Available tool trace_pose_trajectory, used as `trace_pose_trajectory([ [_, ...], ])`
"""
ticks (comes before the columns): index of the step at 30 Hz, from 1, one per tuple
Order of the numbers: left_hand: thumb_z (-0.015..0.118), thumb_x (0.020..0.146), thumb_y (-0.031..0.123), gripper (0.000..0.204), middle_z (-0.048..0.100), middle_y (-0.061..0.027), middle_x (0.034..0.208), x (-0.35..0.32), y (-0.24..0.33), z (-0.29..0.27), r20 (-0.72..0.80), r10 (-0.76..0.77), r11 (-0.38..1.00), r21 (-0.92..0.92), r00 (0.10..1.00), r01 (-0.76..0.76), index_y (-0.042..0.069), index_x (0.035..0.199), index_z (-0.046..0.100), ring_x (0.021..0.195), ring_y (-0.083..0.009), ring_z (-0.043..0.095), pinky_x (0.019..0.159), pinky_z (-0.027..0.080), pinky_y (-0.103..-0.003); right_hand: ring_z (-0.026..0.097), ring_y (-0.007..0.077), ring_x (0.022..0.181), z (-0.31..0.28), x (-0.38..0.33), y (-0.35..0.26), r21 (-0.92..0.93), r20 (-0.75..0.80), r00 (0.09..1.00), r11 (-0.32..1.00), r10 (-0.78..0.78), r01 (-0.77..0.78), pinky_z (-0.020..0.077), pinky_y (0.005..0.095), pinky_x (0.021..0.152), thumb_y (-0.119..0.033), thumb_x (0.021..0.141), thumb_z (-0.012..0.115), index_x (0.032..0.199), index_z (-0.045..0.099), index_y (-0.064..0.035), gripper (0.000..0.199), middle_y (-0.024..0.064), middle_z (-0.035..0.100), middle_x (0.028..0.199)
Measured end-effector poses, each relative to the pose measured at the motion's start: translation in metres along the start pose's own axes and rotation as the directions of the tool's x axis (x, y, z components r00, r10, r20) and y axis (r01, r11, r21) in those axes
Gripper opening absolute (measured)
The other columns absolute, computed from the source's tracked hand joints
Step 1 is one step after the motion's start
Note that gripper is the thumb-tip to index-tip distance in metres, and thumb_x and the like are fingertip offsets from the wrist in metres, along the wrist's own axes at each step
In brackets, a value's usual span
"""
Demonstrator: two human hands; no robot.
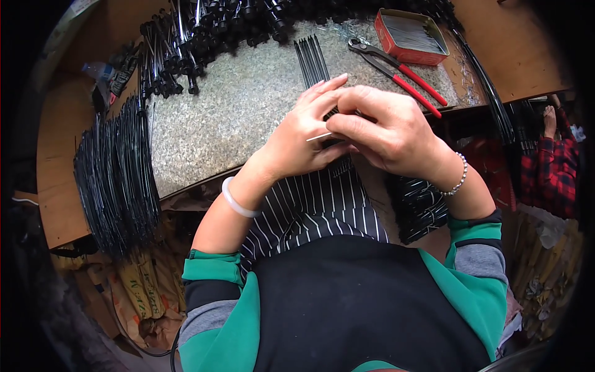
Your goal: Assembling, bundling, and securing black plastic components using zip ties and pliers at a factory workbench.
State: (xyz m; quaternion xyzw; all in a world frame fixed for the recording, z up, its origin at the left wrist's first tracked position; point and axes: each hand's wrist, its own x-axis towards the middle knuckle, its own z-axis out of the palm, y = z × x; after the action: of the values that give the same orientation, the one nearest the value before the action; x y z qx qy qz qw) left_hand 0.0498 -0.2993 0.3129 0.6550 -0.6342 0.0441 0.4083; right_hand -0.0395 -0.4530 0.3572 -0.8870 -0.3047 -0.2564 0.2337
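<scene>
My left hand (304, 133) and my right hand (387, 127) meet in front of my chest, over the near edge of the speckled stone slab. Between thumb and index finger, my right hand pinches a thin pale wire (318, 137), whose end sticks out across the left palm. Thumb and fingers of the left hand curl toward the right fingertips; what they hold is hidden. Several slim black rods with pointed tips (312, 59) lie side by side on the slab (217, 118) and run back beneath my hands.
Red-handled pliers (400, 77) lie right of the rods, beside a red tin (412, 40) of thin wires. Black rods with thick ends (180, 53) crowd the far left. A dark bundle (118, 177) hangs over the left table edge. Another person's plaid sleeve (548, 173) shows at right.
</scene>
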Motion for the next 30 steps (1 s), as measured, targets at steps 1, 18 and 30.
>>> trace_pose_trajectory([
  [1, 0.072, 0.069, 0.014, 0.037, 0.050, -0.0167, 0.122, -0.006, -0.005, -0.005, 0.009, 0.066, 0.995, -0.071, 0.998, -0.065, 0.002, 0.102, 0.058, 0.119, -0.0340, 0.045, 0.098, 0.039, -0.041, 0.057, 0.0218, 0.065, -0.002, -0.004, -0.005, -0.003, -0.002, 1.000, 1.000, -0.002, 0.002, 0.0487, 0.0320, 0.055, -0.004, 0.068, 0.064, 0.088, 0.061, -0.0033, 0.021, 0.0086, 0.053, 0.082],
  [18, 0.075, 0.049, 0.051, 0.116, 0.025, -0.0271, 0.138, -0.022, 0.023, -0.006, 0.529, -0.188, 0.947, 0.321, 0.828, 0.010, 0.006, 0.140, 0.020, 0.130, -0.0411, 0.024, 0.108, 0.023, -0.048, 0.061, 0.0265, 0.076, -0.058, -0.040, 0.175, -0.382, 0.073, 0.737, 0.701, 0.672, -0.602, 0.0483, 0.0337, 0.070, -0.015, 0.077, 0.064, 0.083, 0.065, 0.0009, 0.017, 0.0127, 0.062, 0.080],
  [30, 0.075, 0.070, 0.019, 0.074, 0.061, -0.0172, 0.110, -0.060, 0.053, -0.004, -0.053, 0.069, 0.987, -0.144, 0.996, -0.076, 0.002, 0.130, 0.035, 0.110, -0.0369, 0.054, 0.097, 0.037, -0.050, 0.053, 0.0217, 0.069, -0.025, -0.032, 0.074, -0.230, -0.356, 0.893, 0.901, 0.274, -0.368, 0.0413, 0.0322, 0.068, -0.005, 0.073, 0.066, 0.078, 0.062, -0.0044, 0.007, 0.0066, 0.055, 0.069],
])
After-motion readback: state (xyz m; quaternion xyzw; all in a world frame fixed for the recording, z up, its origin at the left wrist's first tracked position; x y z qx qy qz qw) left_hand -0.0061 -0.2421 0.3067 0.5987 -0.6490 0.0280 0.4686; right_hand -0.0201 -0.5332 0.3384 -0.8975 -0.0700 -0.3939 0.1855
